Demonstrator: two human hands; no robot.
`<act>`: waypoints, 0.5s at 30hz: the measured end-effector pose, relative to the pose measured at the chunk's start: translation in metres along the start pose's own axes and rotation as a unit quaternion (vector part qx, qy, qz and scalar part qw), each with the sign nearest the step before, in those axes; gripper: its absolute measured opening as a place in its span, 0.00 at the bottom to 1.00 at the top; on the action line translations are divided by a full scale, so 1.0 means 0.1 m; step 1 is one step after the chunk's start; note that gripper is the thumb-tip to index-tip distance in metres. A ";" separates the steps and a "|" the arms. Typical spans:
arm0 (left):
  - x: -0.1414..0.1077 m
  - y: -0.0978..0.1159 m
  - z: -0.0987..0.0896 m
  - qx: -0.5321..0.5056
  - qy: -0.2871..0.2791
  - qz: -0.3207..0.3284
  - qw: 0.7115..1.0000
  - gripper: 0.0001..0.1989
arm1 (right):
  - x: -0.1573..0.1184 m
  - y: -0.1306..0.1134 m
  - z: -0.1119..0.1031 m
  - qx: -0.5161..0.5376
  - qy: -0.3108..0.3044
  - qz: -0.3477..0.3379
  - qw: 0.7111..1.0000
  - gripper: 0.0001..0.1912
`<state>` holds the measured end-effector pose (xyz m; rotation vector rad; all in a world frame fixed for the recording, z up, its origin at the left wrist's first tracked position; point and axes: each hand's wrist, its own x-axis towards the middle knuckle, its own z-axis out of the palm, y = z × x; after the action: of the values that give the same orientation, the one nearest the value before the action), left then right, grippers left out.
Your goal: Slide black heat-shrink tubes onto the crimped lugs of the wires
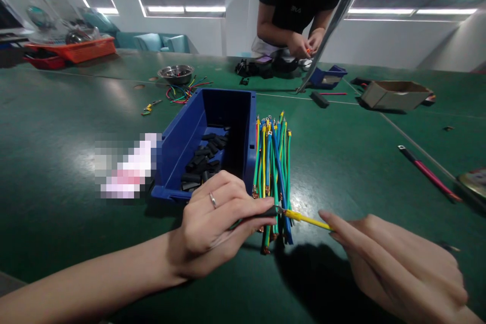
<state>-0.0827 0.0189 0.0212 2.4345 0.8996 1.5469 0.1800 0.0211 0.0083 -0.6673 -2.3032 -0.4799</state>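
My left hand, with a ring on one finger, pinches a short black sleeve between thumb and fingertips. My right hand grips a yellow wire whose metal terminal end meets the tip of the sleeve. How far the terminal sits inside cannot be made out. Just behind both hands lies a bundle of yellow, green and blue cut wires with metal lugs. Beyond my left hand stands a blue plastic bin with many black sleeves inside.
A person works across the green table. Behind the bin are a metal bowl and loose wires. An orange crate stands far left. At right lie a red cable and a cardboard box.
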 end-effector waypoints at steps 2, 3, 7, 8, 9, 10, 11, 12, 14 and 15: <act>0.00 0.01 -0.01 0.000 -0.004 0.003 1.000 0.12 | -0.01 -0.01 -0.01 -0.008 -0.001 -0.003 1.000 0.16; 0.00 0.01 -0.01 0.002 -0.009 0.004 1.000 0.12 | -0.01 -0.01 -0.01 -0.012 -0.001 -0.005 1.000 0.15; 0.00 0.01 -0.01 0.012 -0.026 0.023 0.999 0.11 | 0.02 0.00 0.01 -0.018 0.011 -0.005 1.000 0.10; 0.00 0.01 -0.01 0.012 -0.028 0.030 0.999 0.11 | 0.03 0.01 0.01 -0.018 0.014 0.000 1.000 0.10; 0.00 0.00 0.00 0.009 -0.029 0.036 0.999 0.11 | 0.03 0.01 0.02 -0.017 0.015 0.005 1.000 0.09; 0.00 0.00 0.00 0.008 -0.032 0.038 0.999 0.10 | 0.03 0.01 0.03 -0.014 0.014 0.010 1.000 0.09; 0.00 -0.01 0.00 0.006 -0.034 0.039 0.999 0.11 | 0.03 0.01 0.03 -0.012 0.013 0.014 1.000 0.09; 0.00 -0.01 0.01 0.006 -0.035 0.042 0.998 0.10 | 0.03 0.01 0.03 -0.009 0.012 0.016 1.000 0.09; 0.00 -0.02 0.00 0.010 -0.040 0.048 0.998 0.11 | 0.02 0.00 0.04 -0.003 0.007 0.017 1.000 0.09; 0.00 -0.02 0.00 0.013 -0.041 0.053 0.998 0.11 | 0.02 0.00 0.04 0.000 0.004 0.018 1.000 0.09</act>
<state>-0.0832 0.0207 0.0207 2.5818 0.7939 1.4627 0.1767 0.0240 0.0068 -0.7043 -2.2790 -0.4658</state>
